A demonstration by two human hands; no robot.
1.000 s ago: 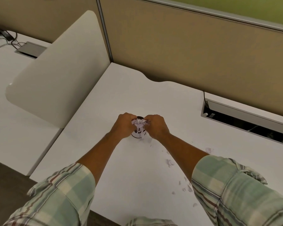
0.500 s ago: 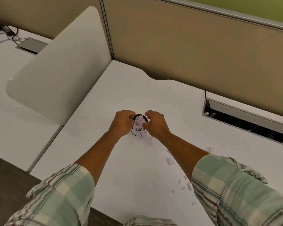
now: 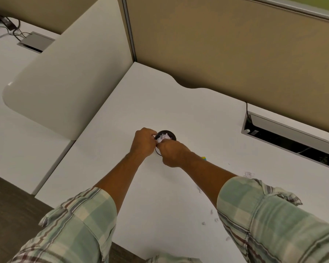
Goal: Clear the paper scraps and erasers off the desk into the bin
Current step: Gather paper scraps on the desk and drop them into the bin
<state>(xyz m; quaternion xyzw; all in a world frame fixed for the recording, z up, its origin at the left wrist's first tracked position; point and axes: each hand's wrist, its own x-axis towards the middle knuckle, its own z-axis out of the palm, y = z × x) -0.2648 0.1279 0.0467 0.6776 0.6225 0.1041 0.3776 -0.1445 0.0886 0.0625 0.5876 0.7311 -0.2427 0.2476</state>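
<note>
A small round bin [image 3: 171, 134] with a dark rim stands in the middle of the white desk [image 3: 160, 103]. Crumpled white paper scraps [image 3: 164, 138] fill its mouth. My left hand [image 3: 143, 143] is at the bin's left rim, its fingers pinched on a bit of the paper. My right hand [image 3: 172, 153] covers the bin's near side, and its fingertips press on the same paper. A small yellow and blue eraser [image 3: 204, 158] peeks out just right of my right wrist. Several small loose scraps [image 3: 248, 174] lie on the desk to the right.
A tan partition [image 3: 226, 44] rises behind the desk. A white rounded side panel [image 3: 65, 82] stands on the left. An open cable tray [image 3: 292, 137] is sunk into the desk at the right. More tiny scraps [image 3: 203, 223] lie near my right sleeve.
The paper wad held above the bin has gone down into it. My right hand has slid to the bin's near side, so the far rim and the eraser show.
</note>
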